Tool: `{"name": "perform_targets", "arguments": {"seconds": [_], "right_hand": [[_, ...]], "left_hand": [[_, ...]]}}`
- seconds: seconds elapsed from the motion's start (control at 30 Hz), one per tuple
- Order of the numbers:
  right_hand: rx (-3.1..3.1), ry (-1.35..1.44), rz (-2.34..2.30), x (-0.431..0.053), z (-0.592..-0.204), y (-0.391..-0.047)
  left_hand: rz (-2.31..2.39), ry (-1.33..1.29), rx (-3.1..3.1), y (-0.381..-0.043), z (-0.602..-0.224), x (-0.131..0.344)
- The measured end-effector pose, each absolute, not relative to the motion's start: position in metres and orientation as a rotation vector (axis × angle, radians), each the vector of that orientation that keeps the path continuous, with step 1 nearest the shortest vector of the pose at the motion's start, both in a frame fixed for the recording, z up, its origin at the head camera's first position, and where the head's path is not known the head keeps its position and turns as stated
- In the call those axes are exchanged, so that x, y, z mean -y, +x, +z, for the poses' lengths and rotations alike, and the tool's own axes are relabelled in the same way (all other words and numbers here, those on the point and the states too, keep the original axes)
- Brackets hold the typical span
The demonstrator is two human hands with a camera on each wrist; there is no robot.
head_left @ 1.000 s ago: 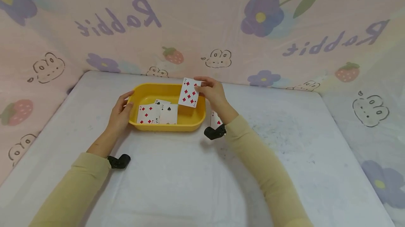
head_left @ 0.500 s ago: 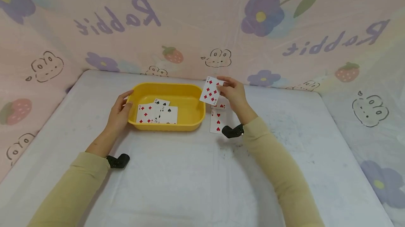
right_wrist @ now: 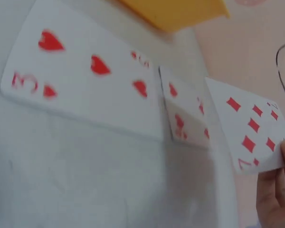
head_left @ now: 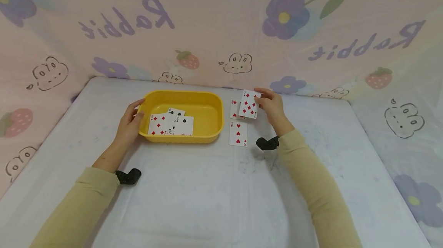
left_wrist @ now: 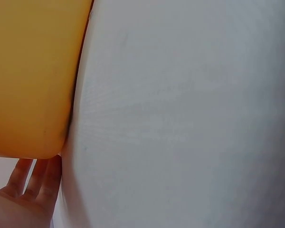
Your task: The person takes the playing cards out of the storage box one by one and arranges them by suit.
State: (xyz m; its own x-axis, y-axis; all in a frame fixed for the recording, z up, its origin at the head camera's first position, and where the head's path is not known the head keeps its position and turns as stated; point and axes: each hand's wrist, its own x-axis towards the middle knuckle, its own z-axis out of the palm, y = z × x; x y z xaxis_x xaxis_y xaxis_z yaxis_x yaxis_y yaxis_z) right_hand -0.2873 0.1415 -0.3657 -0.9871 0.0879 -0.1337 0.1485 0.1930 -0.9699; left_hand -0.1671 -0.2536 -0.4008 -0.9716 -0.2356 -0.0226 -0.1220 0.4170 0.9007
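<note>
My right hand (head_left: pixel 275 110) pinches a playing card, the seven of diamonds (head_left: pixel 248 104), by its right edge between thumb and fingers. In the right wrist view the seven of diamonds (right_wrist: pixel 251 128) is raised above the table, tilted. Beneath it lies another hearts card (head_left: pixel 234 106), partly covered in the head view. The three of hearts (head_left: pixel 238 134) lies just in front of that one. My left hand (head_left: pixel 128 123) holds the left end of a yellow tray (head_left: pixel 207 139), thumb at the rim. Fingers (left_wrist: pixel 50 183) meet the tray's outer wall in the left wrist view.
Inside the tray, toward its left, lie a five of diamonds (head_left: pixel 157 124), a six of spades (head_left: pixel 177 112) and a two of spades (head_left: pixel 186 125), overlapping. A white cloth covers the table (head_left: pixel 194 194). A printed pink curtain (head_left: pixel 207 29) stands behind the table's back edge.
My right hand has carried the seven of diamonds from over the tray's right end rightward to above the hearts card, uncovering the three of hearts. My left hand stays at the tray.
</note>
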Motion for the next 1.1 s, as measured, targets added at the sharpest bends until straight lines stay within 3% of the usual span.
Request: {"name": "perform_targets", "arguments": {"seconds": [0.67,1.1], "right_hand": [[-2.452,0.486,-1.778,-0.173,-0.397,-0.294],[-2.780,0.387,-1.429,-0.166,-0.407,-0.296]], "left_hand": [[-1.625,0.349,2.551,-0.165,-0.399,0.252],[-1.624,0.369,2.559,-0.167,-0.400,0.252]]}}
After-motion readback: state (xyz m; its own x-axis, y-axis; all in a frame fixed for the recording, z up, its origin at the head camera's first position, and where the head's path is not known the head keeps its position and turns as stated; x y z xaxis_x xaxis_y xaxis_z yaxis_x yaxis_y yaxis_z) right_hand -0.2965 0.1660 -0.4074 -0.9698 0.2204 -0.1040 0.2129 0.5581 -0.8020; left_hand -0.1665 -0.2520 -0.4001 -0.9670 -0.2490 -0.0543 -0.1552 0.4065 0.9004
